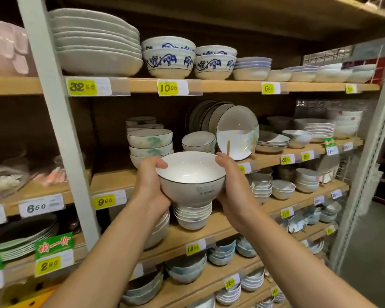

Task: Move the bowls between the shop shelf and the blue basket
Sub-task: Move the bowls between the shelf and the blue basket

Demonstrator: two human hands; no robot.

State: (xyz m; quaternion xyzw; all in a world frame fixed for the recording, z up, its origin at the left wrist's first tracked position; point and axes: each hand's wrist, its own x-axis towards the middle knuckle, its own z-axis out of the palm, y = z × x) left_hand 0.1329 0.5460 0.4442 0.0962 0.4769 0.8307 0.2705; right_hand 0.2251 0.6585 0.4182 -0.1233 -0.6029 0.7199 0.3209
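I hold a white bowl (191, 178) with a thin dark rim and a label on its side, up in front of the shop shelf (111, 181). My left hand (151, 183) grips its left side, thumb over the rim. My right hand (229, 181) grips its right side. The bowl hangs in the air just in front of a stack of matching bowls with green print (150, 144) on the middle shelf. The blue basket is out of view.
A smaller bowl stack (199, 142) and upright plates (236, 131) stand to the right on the same shelf. Blue-patterned bowls (169, 60) sit above. More small bowls (192, 215) are stacked below. A grey upright post (60, 121) stands to the left.
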